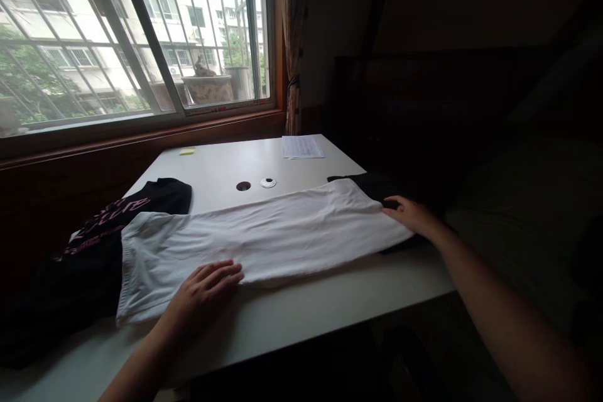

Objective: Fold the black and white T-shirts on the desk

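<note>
White pants (282,226) lie stretched lengthwise in a flat strip across the table, with a gathered elastic waistband at the left end. My left hand (207,286) rests flat on their near edge, fingers extended and holding nothing. At the right end, my right hand (413,217) has its thumb and fingers closed at the hem of one leg. A black garment with pink lettering (117,217) is beside the waistband and partly under it. More black cloth (377,185) shows beneath the right end, next to my right hand.
The white table (226,160) stands below a barred window (141,44). Papers (303,147) and a yellow sticky pad (187,151) lie toward its back. Near the middle are a round cable hole (244,186) and a white round cap (268,183). A curtain (293,44) hangs behind.
</note>
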Action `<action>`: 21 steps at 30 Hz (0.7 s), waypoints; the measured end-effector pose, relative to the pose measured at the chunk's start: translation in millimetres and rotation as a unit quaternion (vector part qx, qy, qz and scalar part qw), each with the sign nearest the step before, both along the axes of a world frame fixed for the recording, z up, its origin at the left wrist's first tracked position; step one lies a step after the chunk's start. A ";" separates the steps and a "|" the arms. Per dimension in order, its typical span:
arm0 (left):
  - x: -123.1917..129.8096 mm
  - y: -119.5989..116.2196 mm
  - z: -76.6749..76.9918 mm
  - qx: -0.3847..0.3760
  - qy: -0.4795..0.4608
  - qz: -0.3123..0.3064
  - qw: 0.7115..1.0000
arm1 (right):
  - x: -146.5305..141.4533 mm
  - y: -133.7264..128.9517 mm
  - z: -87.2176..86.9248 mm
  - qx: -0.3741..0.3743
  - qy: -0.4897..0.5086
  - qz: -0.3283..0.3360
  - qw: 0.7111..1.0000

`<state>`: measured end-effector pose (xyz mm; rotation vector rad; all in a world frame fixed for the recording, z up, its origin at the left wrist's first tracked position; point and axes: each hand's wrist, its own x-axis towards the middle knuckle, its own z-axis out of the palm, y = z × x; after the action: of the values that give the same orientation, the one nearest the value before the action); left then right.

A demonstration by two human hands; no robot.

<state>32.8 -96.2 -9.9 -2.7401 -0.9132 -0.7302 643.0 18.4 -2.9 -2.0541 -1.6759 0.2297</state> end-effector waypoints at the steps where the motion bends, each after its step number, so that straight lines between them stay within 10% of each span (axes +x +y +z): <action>1: 1.3 -0.5 1.8 0.001 -0.006 -0.002 1.000 | 3.5 -3.8 0.3 -0.012 0.005 0.004 1.000; 13: 9.4 -5.2 13.4 -0.005 -0.020 -0.019 1.000 | 9.7 -59.1 11.0 -0.160 0.053 0.006 0.986; 21: 10.7 -8.0 15.1 0.014 -0.007 -0.018 1.000 | -0.3 -70.6 17.7 -0.158 0.269 0.005 0.950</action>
<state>43.5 -104.2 5.3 -2.7367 -0.8527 -0.7643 642.7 -52.2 14.8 -1.9504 -1.3664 1.0210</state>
